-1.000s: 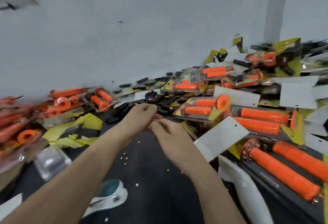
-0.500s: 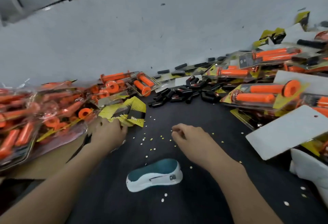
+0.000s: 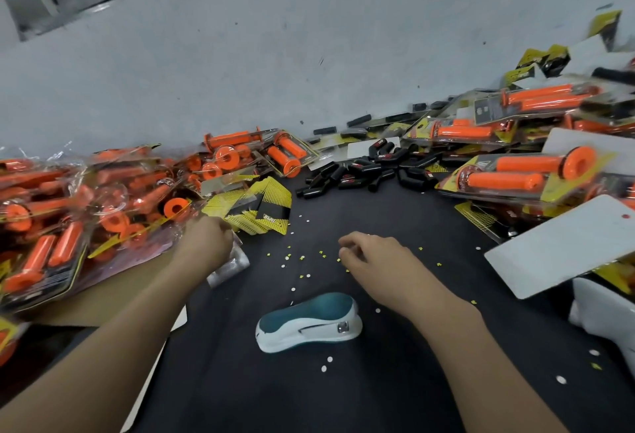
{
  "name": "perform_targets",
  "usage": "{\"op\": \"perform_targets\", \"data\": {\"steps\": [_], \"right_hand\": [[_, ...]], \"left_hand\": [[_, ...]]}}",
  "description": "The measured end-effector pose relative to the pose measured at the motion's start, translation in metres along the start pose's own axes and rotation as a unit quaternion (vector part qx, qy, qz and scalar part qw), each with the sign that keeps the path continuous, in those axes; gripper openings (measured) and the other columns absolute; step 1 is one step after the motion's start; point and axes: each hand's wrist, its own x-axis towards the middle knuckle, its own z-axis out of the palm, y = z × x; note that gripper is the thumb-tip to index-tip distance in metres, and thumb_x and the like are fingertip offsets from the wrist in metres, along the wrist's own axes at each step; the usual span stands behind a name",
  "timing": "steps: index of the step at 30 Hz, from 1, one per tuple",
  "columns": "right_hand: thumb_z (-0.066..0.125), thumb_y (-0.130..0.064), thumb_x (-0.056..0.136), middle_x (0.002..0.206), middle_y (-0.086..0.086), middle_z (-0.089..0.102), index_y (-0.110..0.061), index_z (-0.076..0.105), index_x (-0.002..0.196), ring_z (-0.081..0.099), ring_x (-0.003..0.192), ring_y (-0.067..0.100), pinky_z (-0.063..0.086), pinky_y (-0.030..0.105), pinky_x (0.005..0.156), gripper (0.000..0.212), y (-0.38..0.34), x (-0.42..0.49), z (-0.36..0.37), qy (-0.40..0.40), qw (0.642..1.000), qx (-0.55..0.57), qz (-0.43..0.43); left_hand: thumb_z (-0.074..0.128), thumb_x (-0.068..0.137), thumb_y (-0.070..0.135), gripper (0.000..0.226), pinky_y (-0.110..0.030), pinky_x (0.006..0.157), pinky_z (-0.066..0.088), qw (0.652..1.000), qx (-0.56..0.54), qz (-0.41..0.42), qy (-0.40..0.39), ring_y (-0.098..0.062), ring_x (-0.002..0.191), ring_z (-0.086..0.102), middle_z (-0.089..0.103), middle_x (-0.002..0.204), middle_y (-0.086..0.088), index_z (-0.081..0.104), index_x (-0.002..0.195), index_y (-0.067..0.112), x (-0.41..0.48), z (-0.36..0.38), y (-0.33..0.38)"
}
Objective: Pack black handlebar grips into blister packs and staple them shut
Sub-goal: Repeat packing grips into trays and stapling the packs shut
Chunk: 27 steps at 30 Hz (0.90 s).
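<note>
— While the left hand (image 3: pixel 206 243) lies knuckles-up at centre left, what is under it?
— A clear blister pack (image 3: pixel 229 265), glossy moulded plastic, flat on the black cloth (image 3: pixel 343 398). The fingers curl down at its far edge. I cannot tell whether they grip it.
— And the right hand (image 3: pixel 371 257)?
— It is mid-frame, palm down, forearm running in from lower right. The fingers are loosely curled, with nothing in them.
— The black handlebar grips (image 3: pixel 371 171)?
— Short, shiny rubber tubes, some bent, heaped loose at upper centre, well beyond both hands.
— What else?
— A smooth teal-and-white stapler (image 3: pixel 309 322) between the forearms, and small paper dots (image 3: pixel 323 368) scattered on the cloth. Yellow-black printed cards (image 3: pixel 254 207) lie just past the left hand, and packed orange grips (image 3: pixel 65 243) are piled left and right.
</note>
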Motion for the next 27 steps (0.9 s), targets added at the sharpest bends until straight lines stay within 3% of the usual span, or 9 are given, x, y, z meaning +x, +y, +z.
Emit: {"op": "perform_targets", "data": {"steps": [2,4,8,15,22,24,27], "right_hand": [[0.039,-0.042,0.100,0.128,-0.008,0.063,-0.036,0.056,0.129,0.057,0.117,0.024,0.045,0.039,0.099,0.034,0.000,-0.001,-0.001,0.001,1.000,-0.004,-0.001],[0.039,-0.042,0.100,0.128,-0.009,0.063,-0.036,0.056,0.128,0.057,0.116,0.023,0.046,0.039,0.098,0.034,0.001,-0.002,-0.001,0.002,1.000,-0.008,-0.002],[0.039,-0.042,0.100,0.127,-0.009,0.064,-0.036,0.056,0.130,0.057,0.116,0.024,0.046,0.040,0.099,0.035,0.003,-0.003,-0.003,0.003,1.000,-0.010,-0.002],[0.039,-0.043,0.100,0.125,-0.010,0.065,-0.036,0.056,0.130,0.058,0.115,0.022,0.047,0.039,0.096,0.035,0.005,-0.003,-0.006,0.009,1.000,-0.009,-0.014],[0.040,-0.043,0.099,0.126,-0.010,0.065,-0.036,0.057,0.127,0.058,0.116,0.024,0.046,0.039,0.097,0.033,0.003,-0.002,-0.003,0.016,1.000,-0.016,-0.014],[0.040,-0.043,0.100,0.125,-0.010,0.065,-0.036,0.056,0.127,0.058,0.115,0.024,0.046,0.039,0.097,0.032,0.001,-0.002,-0.002,0.020,1.000,-0.009,-0.015],[0.042,-0.042,0.100,0.122,-0.011,0.066,-0.035,0.057,0.127,0.060,0.112,0.021,0.046,0.037,0.096,0.032,0.001,-0.003,-0.003,0.054,0.998,0.033,-0.025]], "left_hand": [[0.048,0.099,0.016,0.028,-0.039,0.083,0.051,1.000,-0.011,-0.002,0.012,-0.033,0.111,0.056,0.068,0.117,-0.014,0.071,0.115,0.013,-0.002,-0.003,0.001],[0.049,0.099,0.018,0.028,-0.041,0.086,0.051,1.000,-0.017,0.001,0.015,-0.032,0.114,0.055,0.068,0.119,-0.013,0.070,0.118,0.015,-0.003,-0.005,0.003],[0.050,0.099,0.018,0.028,-0.032,0.075,0.048,1.000,-0.014,0.003,0.011,-0.024,0.090,0.059,0.068,0.121,-0.011,0.070,0.118,0.014,-0.005,-0.008,0.004],[0.052,0.099,0.017,0.027,-0.029,0.072,0.043,0.999,-0.037,-0.013,0.012,-0.019,0.081,0.054,0.067,0.123,-0.012,0.070,0.119,0.014,-0.010,-0.014,0.003],[0.050,0.100,0.018,0.027,-0.022,0.051,0.039,0.998,-0.057,-0.019,0.015,-0.014,0.054,0.055,0.070,0.115,-0.011,0.069,0.120,0.016,-0.019,-0.021,0.004],[0.050,0.099,0.019,0.027,-0.023,0.051,0.040,0.998,-0.066,-0.017,0.015,-0.015,0.053,0.056,0.070,0.109,-0.010,0.069,0.118,0.018,-0.026,-0.029,0.010],[0.050,0.096,0.020,0.025,-0.023,0.055,0.043,0.992,-0.119,0.009,0.050,-0.016,0.055,0.057,0.069,0.119,-0.003,0.071,0.110,0.024,-0.044,-0.047,0.028]]}}
